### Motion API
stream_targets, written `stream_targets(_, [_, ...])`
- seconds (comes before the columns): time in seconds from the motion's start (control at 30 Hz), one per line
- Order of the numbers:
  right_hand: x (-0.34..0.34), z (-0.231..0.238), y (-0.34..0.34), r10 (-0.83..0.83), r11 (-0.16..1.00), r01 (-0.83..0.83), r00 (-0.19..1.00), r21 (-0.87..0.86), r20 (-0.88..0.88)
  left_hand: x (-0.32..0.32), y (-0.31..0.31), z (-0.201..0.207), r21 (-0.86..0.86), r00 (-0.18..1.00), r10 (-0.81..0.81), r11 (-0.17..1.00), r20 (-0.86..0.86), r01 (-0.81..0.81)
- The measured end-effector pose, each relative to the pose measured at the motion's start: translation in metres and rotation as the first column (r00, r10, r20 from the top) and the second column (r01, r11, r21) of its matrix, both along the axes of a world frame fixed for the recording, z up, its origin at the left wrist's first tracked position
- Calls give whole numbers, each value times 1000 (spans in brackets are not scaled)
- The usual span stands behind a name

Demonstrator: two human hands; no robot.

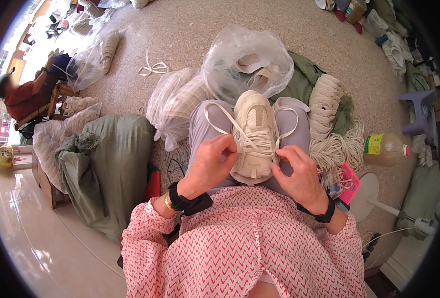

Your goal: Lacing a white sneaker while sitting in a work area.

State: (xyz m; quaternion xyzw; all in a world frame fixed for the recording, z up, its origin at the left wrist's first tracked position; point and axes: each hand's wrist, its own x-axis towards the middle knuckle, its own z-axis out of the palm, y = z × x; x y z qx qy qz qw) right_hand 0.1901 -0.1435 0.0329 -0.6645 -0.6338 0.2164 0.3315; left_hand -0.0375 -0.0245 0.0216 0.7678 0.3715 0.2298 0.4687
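A cream lace-up sneaker (251, 158) rests on my lap between my knees, toe pointing away from me. Its white shoelace (257, 133) crosses the tongue, and loose loops stand out on both sides. At the left edge of the eyelets, my left hand (211, 163) is closed in a pinch on the lace. My right hand (299, 175) pinches the lace by the right side of the collar, thumb and forefinger against the shoe. The exact bits of lace between the fingertips are partly hidden.
Beyond my knees lie a clear plastic bag (220, 69) with shoe parts and a bagged bundle (177, 99). To the right are stacked shoe pieces (324, 107), piled laces (336, 151), a pink basket (350, 183) and a jug (386, 149). Green sacks (115, 164) stand left; another person (28, 97) sits far left.
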Motion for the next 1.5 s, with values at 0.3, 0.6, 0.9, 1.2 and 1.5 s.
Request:
stream_targets(0.3, [-5, -7, 4, -7, 998, -1, 994, 68, 113, 7, -6, -13, 94, 997, 40, 995, 64, -46])
stream_targets(0.6, [-9, -1, -2, 131, 985, -159, 937, 62, 323, 5, -9, -15, 0, 989, 132, 991, 62, -133])
stream_targets(0.9, [-6, 10, 5, 181, 983, -178, 947, -36, 265, 7, -14, -19, 79, 983, 112, 989, 144, -125])
stream_targets(1.2, [-7, 6, 7, 128, 988, -144, 960, 47, 248, 1, -16, -22, 63, 990, 71, 995, 120, -79])
stream_targets(1.5, [-22, 28, 7, 189, 968, -208, 972, -139, -141, 1, -18, -23, 196, 987, 102, 973, 126, -125])
